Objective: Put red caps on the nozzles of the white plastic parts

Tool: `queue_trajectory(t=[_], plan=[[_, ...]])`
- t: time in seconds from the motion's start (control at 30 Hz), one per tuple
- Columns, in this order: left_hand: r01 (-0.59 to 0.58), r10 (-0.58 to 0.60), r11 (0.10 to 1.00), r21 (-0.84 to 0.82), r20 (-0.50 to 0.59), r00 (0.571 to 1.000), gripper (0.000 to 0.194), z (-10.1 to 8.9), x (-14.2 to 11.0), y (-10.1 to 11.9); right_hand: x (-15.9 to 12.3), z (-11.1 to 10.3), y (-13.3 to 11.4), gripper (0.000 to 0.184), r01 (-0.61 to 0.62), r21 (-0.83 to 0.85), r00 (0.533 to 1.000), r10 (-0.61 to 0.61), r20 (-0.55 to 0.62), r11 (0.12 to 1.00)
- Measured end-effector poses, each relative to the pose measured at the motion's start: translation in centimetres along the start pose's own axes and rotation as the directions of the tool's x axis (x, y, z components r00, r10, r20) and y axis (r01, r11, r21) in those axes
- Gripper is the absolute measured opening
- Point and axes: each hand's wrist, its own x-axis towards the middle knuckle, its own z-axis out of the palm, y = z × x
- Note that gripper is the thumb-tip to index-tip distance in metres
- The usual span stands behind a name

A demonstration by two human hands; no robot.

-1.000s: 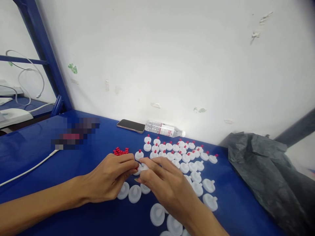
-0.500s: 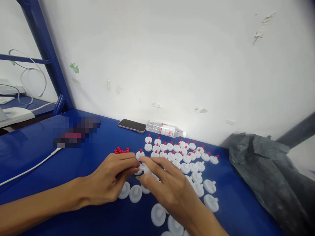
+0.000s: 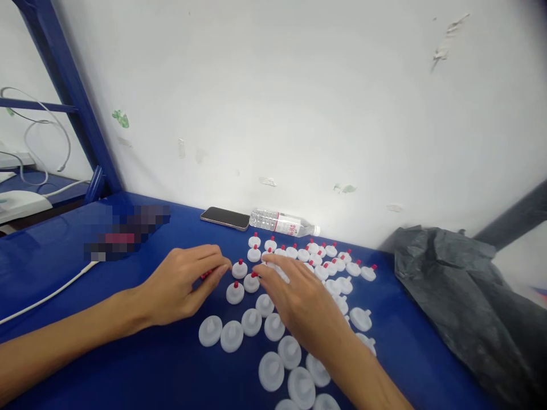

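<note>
My left hand (image 3: 182, 285) lies on the blue table (image 3: 141, 364) with its fingers bunched over a small pile of red caps (image 3: 206, 275), pinching at one. My right hand (image 3: 294, 296) stretches flat beside it, its fingertips touching a white disc piece with a red cap (image 3: 251, 282). Two more capped pieces (image 3: 235, 292) stand just left of it. Several uncapped white discs (image 3: 231, 336) lie in front of my hands. Rows of capped pieces (image 3: 333, 263) stand behind, partly hidden by my right hand.
A phone (image 3: 225, 218) and a lying water bottle (image 3: 284, 222) sit against the white wall. A crumpled grey plastic bag (image 3: 461, 296) fills the right side. A white cable (image 3: 47, 296) runs across the left of the table, below a blue frame post (image 3: 64, 85).
Both hands held one white piece together before. Now they have parted: the capped piece stands on the table, my left hand has gone to the red caps, my right hand has flattened.
</note>
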Motion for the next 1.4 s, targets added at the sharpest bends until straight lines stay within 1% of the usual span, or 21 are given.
queue_trajectory(t=[0.1, 0.2, 0.3, 0.43, 0.7, 0.9, 0.97, 1.07, 1.2, 1.3, 1.4], plan=[[0.057, -0.059, 0.994, 0.094, 0.013, 0.998, 0.019, 0.1, 0.2, -1.1, -0.4, 0.3, 1.1, 0.017, -0.098, 0.037, 0.995, 0.098, -0.022, 0.995], [0.093, -0.11, 0.983, 0.159, 0.097, 0.989, 0.017, 0.3, 0.3, -1.6, -0.4, 0.0, 1.5, 0.012, -0.14, 0.043, 0.988, 0.143, -0.059, 0.989], [0.102, -0.13, 0.979, 0.178, 0.149, 0.98, 0.016, 0.5, 0.3, -1.6, -0.2, -0.4, 1.5, 0.01, -0.15, 0.049, 0.985, 0.153, -0.075, 0.987], [0.12, -0.156, 0.973, 0.199, 0.175, 0.972, 0.018, 0.8, 0.2, -1.6, -0.1, -0.5, 1.3, 0.01, -0.156, 0.051, 0.987, 0.158, -0.041, 0.986], [0.157, -0.202, 0.966, 0.206, 0.224, 0.953, 0.02, 1.6, -0.3, -2.4, -0.4, -0.1, 1.6, 0.009, -0.166, 0.032, 0.986, 0.165, 0.027, 0.986], [0.148, -0.188, 0.972, 0.18, 0.232, 0.954, 0.017, 1.8, -0.5, -2.6, -0.7, 0.6, 1.8, 0.005, -0.164, 0.046, 0.986, 0.162, 0.043, 0.985], [0.143, -0.183, 0.974, 0.173, 0.238, 0.954, 0.015, 1.8, -0.5, -2.6, -0.6, 0.6, 1.8, 0.006, -0.167, 0.05, 0.985, 0.164, 0.05, 0.985], [0.138, -0.178, 0.976, 0.171, 0.247, 0.952, 0.012, 1.8, -0.5, -2.6, -0.5, -0.3, 2.1, 0.012, -0.184, 0.034, 0.981, 0.181, 0.072, 0.982], [0.141, -0.177, 0.977, 0.16, 0.242, 0.954, 0.013, 1.8, -0.4, -2.6, -0.5, -1.7, 3.1, 0.018, -0.253, -0.022, 0.964, 0.254, 0.078, 0.967], [0.164, -0.191, 0.977, 0.134, 0.222, 0.956, 0.014, 1.8, -0.2, -2.4, -0.8, -1.9, 3.8, 0.018, -0.274, -0.065, 0.951, 0.28, 0.133, 0.96], [0.173, -0.193, 0.978, 0.121, 0.181, 0.964, 0.015, 1.6, -0.1, -2.2, -1.1, -1.5, 4.2, 0.013, -0.246, -0.068, 0.945, 0.255, 0.205, 0.967]])
